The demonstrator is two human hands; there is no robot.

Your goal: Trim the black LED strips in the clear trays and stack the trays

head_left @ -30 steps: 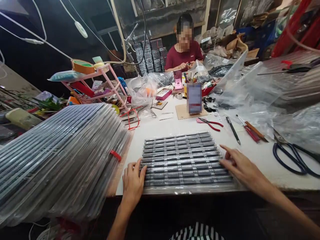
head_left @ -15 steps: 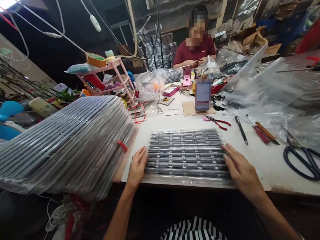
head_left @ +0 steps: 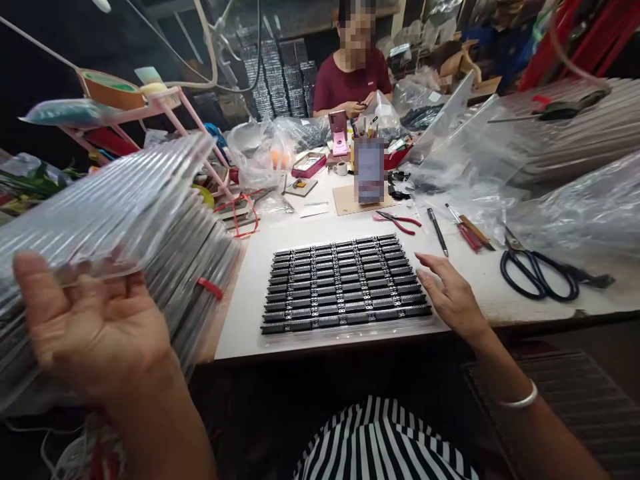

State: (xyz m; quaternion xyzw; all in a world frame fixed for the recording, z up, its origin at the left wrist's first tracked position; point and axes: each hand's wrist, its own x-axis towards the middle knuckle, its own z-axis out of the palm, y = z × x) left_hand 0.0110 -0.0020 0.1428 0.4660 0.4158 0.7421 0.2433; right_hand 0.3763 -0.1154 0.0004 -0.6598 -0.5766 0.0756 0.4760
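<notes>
Grasping a clear plastic tray (head_left: 135, 190) in the left hand (head_left: 95, 313), with the right hand (head_left: 447, 293) unclenched.
Holding it by the near edge, atop the tray stack (head_left: 193, 247) at the left of the white table (head_left: 240, 317). Poising the right hand just beside the filled tray (head_left: 350, 335); impossible to tell whether touching. Facing rows of black parts (head_left: 340, 285) in that tray, flat on the table, with scissors (head_left: 521, 251) farther right.
</notes>
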